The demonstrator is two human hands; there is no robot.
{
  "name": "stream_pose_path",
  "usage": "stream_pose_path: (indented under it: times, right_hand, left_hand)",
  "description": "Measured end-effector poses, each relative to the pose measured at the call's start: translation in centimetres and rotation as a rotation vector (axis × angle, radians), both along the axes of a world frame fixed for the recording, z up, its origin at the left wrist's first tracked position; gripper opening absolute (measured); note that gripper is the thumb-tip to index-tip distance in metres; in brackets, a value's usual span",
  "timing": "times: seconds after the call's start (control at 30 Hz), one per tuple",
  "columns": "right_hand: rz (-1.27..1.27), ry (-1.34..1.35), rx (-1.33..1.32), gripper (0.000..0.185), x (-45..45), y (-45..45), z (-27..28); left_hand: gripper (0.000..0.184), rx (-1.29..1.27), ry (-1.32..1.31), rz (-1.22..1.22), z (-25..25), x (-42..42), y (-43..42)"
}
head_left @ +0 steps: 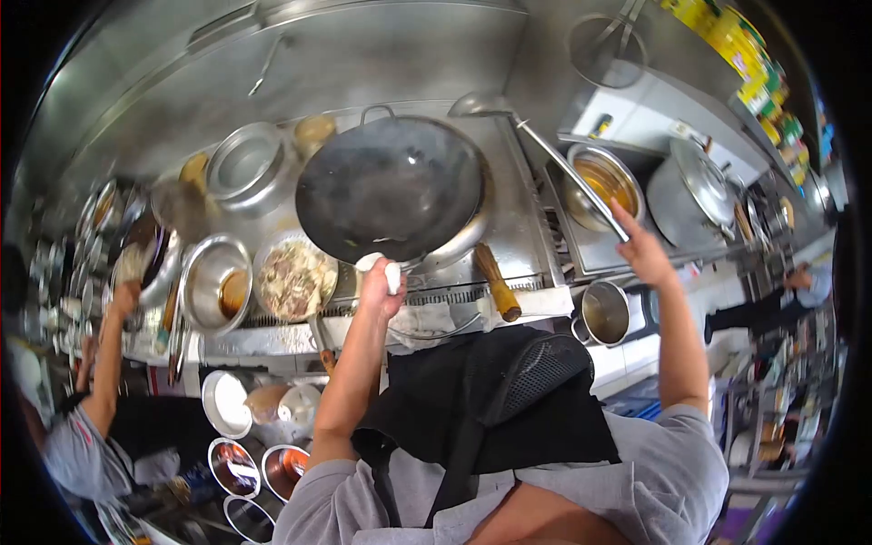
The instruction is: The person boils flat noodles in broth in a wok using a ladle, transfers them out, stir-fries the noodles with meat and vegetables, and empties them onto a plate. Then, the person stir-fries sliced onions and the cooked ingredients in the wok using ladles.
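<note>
A large dark wok (pixel 391 186) sits on the stove at the middle, with nothing but a dark, shiny inside showing. My left hand (pixel 380 289) is closed around a white cloth (pixel 392 275) at the wok's near edge; the handle under it is hidden. In my right hand (pixel 645 254) is the long handle of a metal ladle (pixel 480 105), its bowl resting to the right of the wok's back rim. Below that handle stands a metal bowl of amber liquid (pixel 604 186). Left of the wok, a strainer (pixel 295 275) holds pale and brownish pieces of food.
A bowl with brown sauce (pixel 216 283) and a stacked metal bowl (pixel 245 162) stand at the left. A wooden-handled brush (pixel 500 286) lies near the front edge. A lidded pot (pixel 692 193) stands right. A co-worker's hand (pixel 125 297) is far left; another person (pixel 790 295) stands far right.
</note>
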State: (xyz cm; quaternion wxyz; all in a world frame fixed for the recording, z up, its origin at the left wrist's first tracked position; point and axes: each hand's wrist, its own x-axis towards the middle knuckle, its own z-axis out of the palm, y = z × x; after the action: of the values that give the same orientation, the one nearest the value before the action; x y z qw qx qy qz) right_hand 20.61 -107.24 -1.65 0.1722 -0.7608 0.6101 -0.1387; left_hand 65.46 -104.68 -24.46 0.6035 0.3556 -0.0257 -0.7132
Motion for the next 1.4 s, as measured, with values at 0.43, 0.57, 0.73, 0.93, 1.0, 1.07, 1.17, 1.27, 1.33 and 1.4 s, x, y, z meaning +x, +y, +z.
stream_pose_path:
  times: [0.43,0.57,0.73,0.93,1.0,1.07,1.17,1.27,1.33,1.4]
  right_hand:
    - [-0.608,-0.867,0.344,0.079,-6.6,3.9,-7.9]
    - [-0.604,-0.949,0.421,0.081,-8.1,3.3,-6.6]
    - [-0.602,-1.115,0.536,0.082,-10.4,2.4,-5.9]
    - [-0.498,-1.223,0.439,0.078,-9.0,2.7,-2.7]
    - [-0.449,-1.193,0.449,0.076,-7.9,2.6,-1.4]
    - [-0.396,-1.187,0.503,0.075,-6.4,2.3,-0.9]
    - [-0.322,-1.303,0.644,0.072,-3.4,1.6,-1.5]
    - [-0.268,-1.414,0.816,0.068,-0.2,0.5,-3.2]
    - [-0.22,-1.477,0.889,0.065,1.9,-0.3,-4.7]
    - [-0.197,-1.576,0.929,0.063,2.9,-0.8,-6.2]
  left_hand:
    - [0.019,0.17,-0.18,-0.115,-3.7,-4.8,-8.3]
    - [0.039,0.195,-0.256,-0.216,-1.9,-3.1,-6.1]
    - [0.046,0.146,-0.486,-0.175,-5.8,3.3,0.0]
    - [0.057,0.038,-0.8,0.037,-9.0,6.9,7.7]
    - [0.061,0.086,-0.846,0.028,-9.2,6.6,9.2]
    - [0.061,0.138,-0.968,-0.03,-12.5,7.1,10.3]
    - [0.062,0.111,-1.318,-0.091,-16.3,6.3,11.0]
    - [0.061,0.198,-1.673,-0.077,-17.9,5.5,10.7]
    - [0.061,0.311,-1.699,-0.139,-13.9,4.0,10.4]
    - [0.062,0.275,-1.698,-0.203,-10.1,3.1,10.3]
